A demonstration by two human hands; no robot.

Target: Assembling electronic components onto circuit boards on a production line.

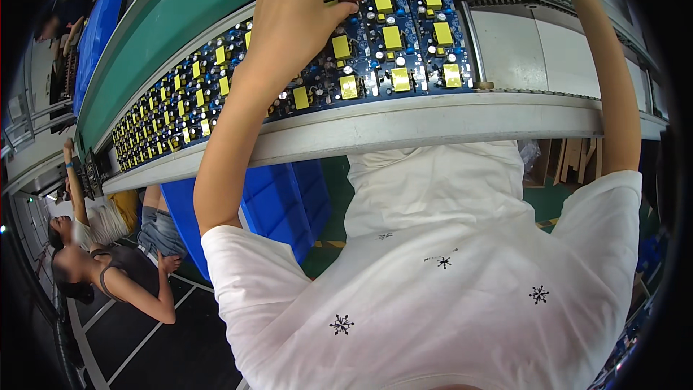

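My left hand (302,18) is over the row of blue circuit boards (372,58), thumb and forefinger brought together in a pinch near the far edge. Whatever sits between those fingertips, if anything, is too small to make out. Yellow block-shaped parts, small silvery round parts and blue parts stand upright on the boards. A yellow part (382,2) lies just right of the pinching fingers, while my left hand and forearm cover some boards. My right forearm (610,65) reaches up past the boards' right end, and the hand is cut off by the top edge.
A pale metal rail (433,119) runs along the near side of the boards. Beyond the boards' right end are a metal rod (474,43) and a chain track. Below the rail stand blue bins (278,202). Two people (130,274) are at the left.
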